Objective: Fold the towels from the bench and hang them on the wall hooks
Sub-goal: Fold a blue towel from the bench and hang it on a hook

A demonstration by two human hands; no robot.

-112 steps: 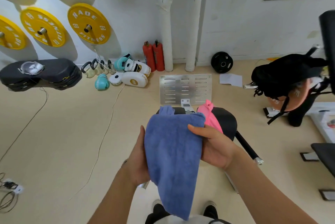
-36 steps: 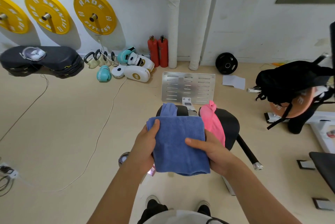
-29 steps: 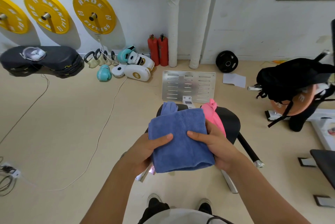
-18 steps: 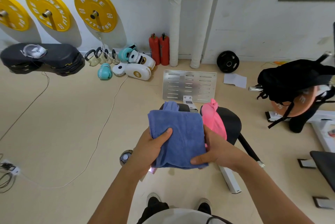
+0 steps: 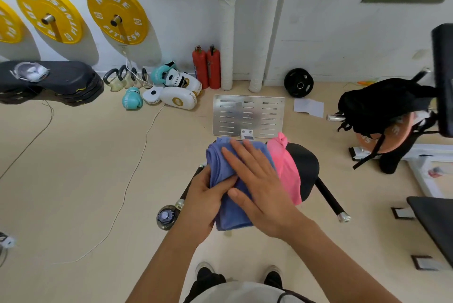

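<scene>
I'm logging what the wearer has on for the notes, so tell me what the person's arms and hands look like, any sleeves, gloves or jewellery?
Both forearms are bare up to the frame's lower edge, with no sleeves showing. The left hand and right hand wear no gloves, and no rings, watch or wristbands are visible. The right hand's fingers look long and slim. Nails appear short and unpainted, though the image is too soft to be sure.

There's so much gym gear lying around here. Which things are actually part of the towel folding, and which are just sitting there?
Part of the job:
folded blue terry towel, held in the left hand, pressed flat by the right hand
pink towel on the black padded bench

Just lying about:
yellow weight plates
two red fire extinguishers
teal boxing glove
black backpack
</scene>
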